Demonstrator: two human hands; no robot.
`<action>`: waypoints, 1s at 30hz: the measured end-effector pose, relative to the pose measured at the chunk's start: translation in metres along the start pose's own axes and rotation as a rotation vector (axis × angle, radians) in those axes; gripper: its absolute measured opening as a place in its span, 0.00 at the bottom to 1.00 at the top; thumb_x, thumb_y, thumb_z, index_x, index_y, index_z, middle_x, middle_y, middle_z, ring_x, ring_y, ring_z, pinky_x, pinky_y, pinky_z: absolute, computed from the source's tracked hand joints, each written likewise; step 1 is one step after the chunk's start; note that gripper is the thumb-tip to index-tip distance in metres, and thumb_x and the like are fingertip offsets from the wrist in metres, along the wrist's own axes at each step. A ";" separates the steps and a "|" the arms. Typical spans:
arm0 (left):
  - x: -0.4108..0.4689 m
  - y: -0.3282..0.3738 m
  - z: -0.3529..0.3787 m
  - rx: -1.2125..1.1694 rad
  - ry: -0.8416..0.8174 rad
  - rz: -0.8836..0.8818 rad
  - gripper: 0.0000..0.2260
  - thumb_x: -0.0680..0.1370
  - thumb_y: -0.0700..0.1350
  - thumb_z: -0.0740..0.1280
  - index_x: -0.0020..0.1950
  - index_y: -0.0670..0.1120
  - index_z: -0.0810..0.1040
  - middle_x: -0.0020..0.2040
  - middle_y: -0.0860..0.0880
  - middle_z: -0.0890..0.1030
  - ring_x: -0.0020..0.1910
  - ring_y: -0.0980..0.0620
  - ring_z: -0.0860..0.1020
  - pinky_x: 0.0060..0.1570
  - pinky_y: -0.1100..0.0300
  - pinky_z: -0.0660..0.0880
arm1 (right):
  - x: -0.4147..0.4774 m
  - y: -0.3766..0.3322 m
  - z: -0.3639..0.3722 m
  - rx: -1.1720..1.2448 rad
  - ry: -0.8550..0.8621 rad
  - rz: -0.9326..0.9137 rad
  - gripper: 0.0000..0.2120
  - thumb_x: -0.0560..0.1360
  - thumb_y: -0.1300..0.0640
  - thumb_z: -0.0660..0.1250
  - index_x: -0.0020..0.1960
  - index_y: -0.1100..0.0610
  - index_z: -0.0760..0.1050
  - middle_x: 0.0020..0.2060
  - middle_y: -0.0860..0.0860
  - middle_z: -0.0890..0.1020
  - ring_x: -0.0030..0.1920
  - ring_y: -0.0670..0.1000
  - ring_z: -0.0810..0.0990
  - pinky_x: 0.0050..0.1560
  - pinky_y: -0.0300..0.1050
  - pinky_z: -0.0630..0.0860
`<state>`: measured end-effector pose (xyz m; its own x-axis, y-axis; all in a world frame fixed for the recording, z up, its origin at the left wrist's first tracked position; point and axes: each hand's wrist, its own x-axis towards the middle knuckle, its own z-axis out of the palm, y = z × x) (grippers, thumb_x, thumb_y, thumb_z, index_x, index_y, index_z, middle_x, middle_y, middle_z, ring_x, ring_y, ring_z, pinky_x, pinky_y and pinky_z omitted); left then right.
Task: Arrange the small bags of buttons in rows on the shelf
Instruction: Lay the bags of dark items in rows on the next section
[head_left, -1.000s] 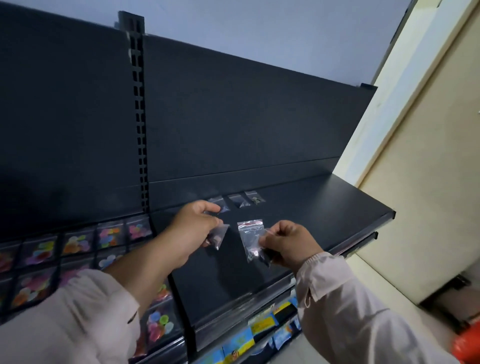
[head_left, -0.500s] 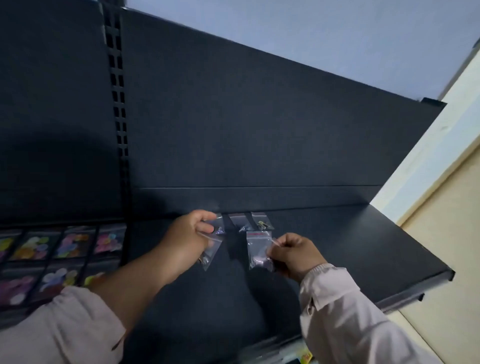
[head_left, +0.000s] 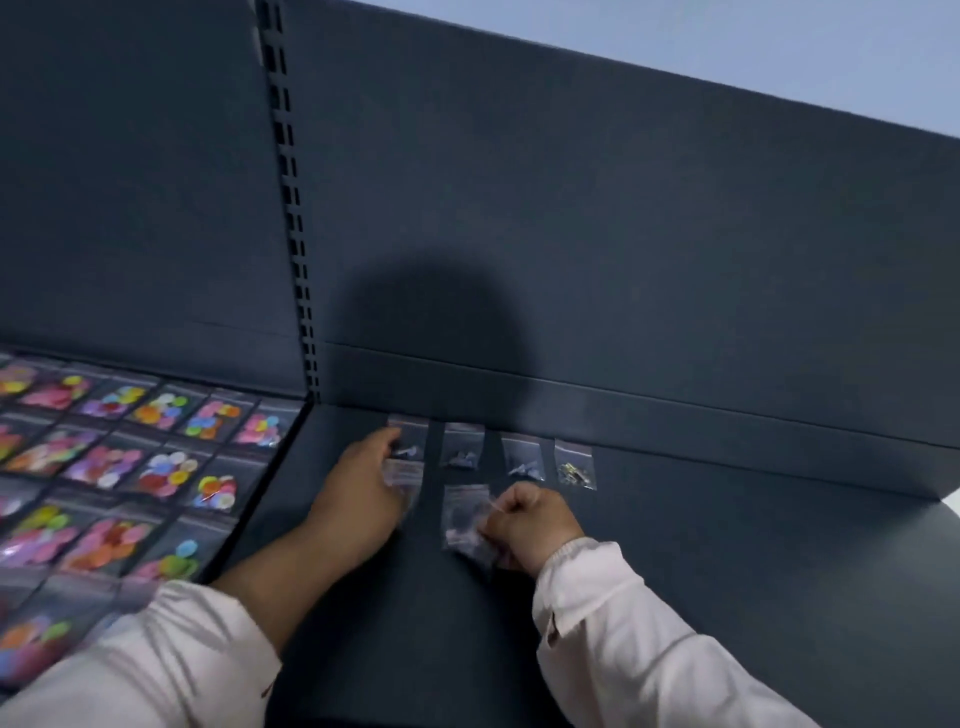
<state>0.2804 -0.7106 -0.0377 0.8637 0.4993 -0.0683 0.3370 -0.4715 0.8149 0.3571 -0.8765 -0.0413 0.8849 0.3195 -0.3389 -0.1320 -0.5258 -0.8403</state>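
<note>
A row of small clear button bags lies along the back of the dark shelf (head_left: 727, 571): one at the left (head_left: 411, 439), then a second (head_left: 462, 447), a third (head_left: 523, 458) and a fourth with gold buttons (head_left: 575, 464). My left hand (head_left: 358, 493) pinches another small bag (head_left: 402, 475) just below the leftmost one, low over the shelf. My right hand (head_left: 530, 525) grips a small bag (head_left: 465, 517) by its right edge, under the second bag of the row. Both bags are blurred.
On the shelf section to the left lie several larger bags of colourful round buttons (head_left: 156, 467) in rows. A slotted upright (head_left: 296, 234) divides the two sections. The dark back panel (head_left: 623, 260) rises behind the row. Bare shelf surface extends to the right.
The view has shifted down and nearer. Both hands have carried their bags forward and down to the shelf, just below the back row. A fourth bag of that row has come into sight.
</note>
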 end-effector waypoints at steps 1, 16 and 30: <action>-0.001 -0.004 0.000 0.034 -0.009 0.014 0.29 0.72 0.35 0.65 0.73 0.47 0.65 0.67 0.45 0.71 0.63 0.49 0.73 0.63 0.63 0.66 | 0.001 0.000 0.002 -0.095 0.027 -0.049 0.14 0.69 0.63 0.70 0.30 0.53 0.68 0.26 0.51 0.74 0.27 0.49 0.74 0.31 0.43 0.75; -0.024 -0.031 -0.007 0.572 -0.133 0.491 0.13 0.70 0.43 0.68 0.54 0.51 0.81 0.55 0.53 0.81 0.51 0.48 0.80 0.50 0.55 0.79 | -0.006 0.015 0.004 -0.687 -0.062 -0.606 0.02 0.71 0.56 0.66 0.43 0.53 0.76 0.45 0.50 0.80 0.51 0.49 0.75 0.52 0.42 0.71; -0.011 -0.026 -0.001 0.560 -0.193 0.480 0.19 0.78 0.45 0.62 0.70 0.49 0.70 0.72 0.52 0.68 0.70 0.50 0.65 0.68 0.62 0.60 | 0.005 0.008 0.005 -0.665 -0.007 -0.599 0.03 0.71 0.57 0.65 0.44 0.53 0.76 0.45 0.52 0.80 0.49 0.51 0.75 0.49 0.43 0.71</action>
<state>0.2617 -0.7026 -0.0576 0.9963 0.0350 0.0784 0.0035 -0.9290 0.3701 0.3584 -0.8752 -0.0516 0.7191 0.6910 0.0738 0.6397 -0.6168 -0.4587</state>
